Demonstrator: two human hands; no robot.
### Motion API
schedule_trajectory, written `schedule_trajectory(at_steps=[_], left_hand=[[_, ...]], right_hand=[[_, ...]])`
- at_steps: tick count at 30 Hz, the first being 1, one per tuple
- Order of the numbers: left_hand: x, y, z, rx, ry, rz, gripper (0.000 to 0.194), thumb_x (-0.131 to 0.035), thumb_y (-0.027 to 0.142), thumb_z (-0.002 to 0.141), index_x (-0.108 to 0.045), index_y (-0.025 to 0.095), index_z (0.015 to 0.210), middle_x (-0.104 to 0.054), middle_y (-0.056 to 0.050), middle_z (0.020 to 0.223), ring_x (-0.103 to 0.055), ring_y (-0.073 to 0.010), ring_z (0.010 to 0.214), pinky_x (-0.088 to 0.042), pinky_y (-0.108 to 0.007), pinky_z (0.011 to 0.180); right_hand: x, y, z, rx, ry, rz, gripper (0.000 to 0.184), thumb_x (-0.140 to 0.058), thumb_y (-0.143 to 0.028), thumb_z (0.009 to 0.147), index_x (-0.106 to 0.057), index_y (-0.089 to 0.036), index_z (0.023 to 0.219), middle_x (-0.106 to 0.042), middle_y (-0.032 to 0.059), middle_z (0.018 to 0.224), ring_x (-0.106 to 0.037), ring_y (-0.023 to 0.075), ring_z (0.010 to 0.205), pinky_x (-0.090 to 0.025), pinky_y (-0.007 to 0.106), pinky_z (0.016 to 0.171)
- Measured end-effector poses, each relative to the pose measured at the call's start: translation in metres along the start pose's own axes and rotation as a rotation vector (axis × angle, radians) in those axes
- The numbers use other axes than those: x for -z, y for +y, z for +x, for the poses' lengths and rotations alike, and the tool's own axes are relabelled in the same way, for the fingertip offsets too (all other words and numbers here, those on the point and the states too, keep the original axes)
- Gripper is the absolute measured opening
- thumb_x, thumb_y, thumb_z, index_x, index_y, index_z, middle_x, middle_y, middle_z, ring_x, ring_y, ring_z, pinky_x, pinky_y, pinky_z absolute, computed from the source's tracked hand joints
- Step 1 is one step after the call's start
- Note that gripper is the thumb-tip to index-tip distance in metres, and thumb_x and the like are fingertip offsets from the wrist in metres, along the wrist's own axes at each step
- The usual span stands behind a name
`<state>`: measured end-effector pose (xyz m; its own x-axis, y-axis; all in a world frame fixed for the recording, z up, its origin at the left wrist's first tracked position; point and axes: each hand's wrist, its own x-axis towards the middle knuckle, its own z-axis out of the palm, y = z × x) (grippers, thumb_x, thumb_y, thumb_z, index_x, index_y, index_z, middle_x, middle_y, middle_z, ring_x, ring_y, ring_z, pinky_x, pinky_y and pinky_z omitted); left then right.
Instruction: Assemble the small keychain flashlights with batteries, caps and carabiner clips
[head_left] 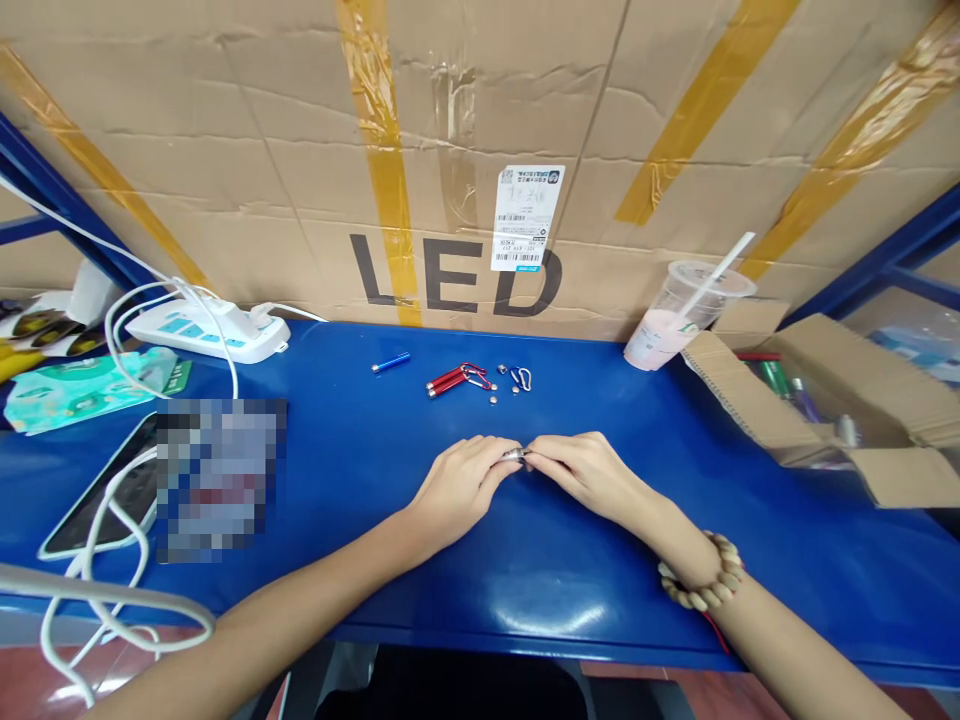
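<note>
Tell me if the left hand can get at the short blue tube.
Probably yes: only bare tabletop seems to lie between the left hand and the blue tube. Its fingers hold a small metal piece, though, which they would likely need to release first.

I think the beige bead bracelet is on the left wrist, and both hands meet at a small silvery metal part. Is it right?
Not left: the head view shows the bracelet on the right wrist. The left hand and right hand meet at the metal part.
</note>
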<state>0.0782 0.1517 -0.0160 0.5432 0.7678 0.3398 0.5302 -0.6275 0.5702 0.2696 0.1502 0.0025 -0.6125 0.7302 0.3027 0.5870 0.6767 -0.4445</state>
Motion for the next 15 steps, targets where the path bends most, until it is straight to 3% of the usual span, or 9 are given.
schedule_trajectory(at_steps=[7,11,15], left_hand=[[0.0012,-0.0065,0.0008,-0.057,-0.058,0.083,0.027,-0.032,0.029,0.093,-0.058,0.021,0.093,-0.063,0.001,0.084,-0.055,-0.0128,0.079,-0.039,-0.026,0.074],[0.0035,-0.0066,-0.0017,-0.140,-0.062,0.195,0.032,-0.028,0.029,0.094,-0.058,0.021,0.093,-0.063,0.000,0.082,-0.056,-0.0113,0.073,-0.037,-0.024,0.066],[0.0051,-0.0092,-0.0029,-0.268,0.007,0.302,0.031,-0.027,0.027,0.094,-0.058,0.020,0.092,-0.061,0.001,0.073,-0.054,-0.0103,0.063,-0.033,-0.024,0.060]], right_hand=[[-0.0051,0.0016,0.0024,-0.131,-0.071,0.208,0.036,-0.036,-0.032,0.092,-0.058,-0.016,0.071,-0.060,-0.0007,0.068,-0.051,0.0073,0.061,-0.036,0.018,0.062],[-0.0061,0.0015,0.0012,-0.212,-0.148,0.336,0.037,-0.039,-0.037,0.090,-0.060,-0.015,0.070,-0.054,-0.0025,0.056,-0.046,0.0053,0.046,-0.035,0.017,0.051],[-0.0096,-0.0013,0.0009,-0.284,-0.188,0.495,0.040,-0.041,-0.042,0.088,-0.058,-0.013,0.066,-0.045,-0.0042,0.046,-0.042,0.0045,0.036,-0.033,0.016,0.043]])
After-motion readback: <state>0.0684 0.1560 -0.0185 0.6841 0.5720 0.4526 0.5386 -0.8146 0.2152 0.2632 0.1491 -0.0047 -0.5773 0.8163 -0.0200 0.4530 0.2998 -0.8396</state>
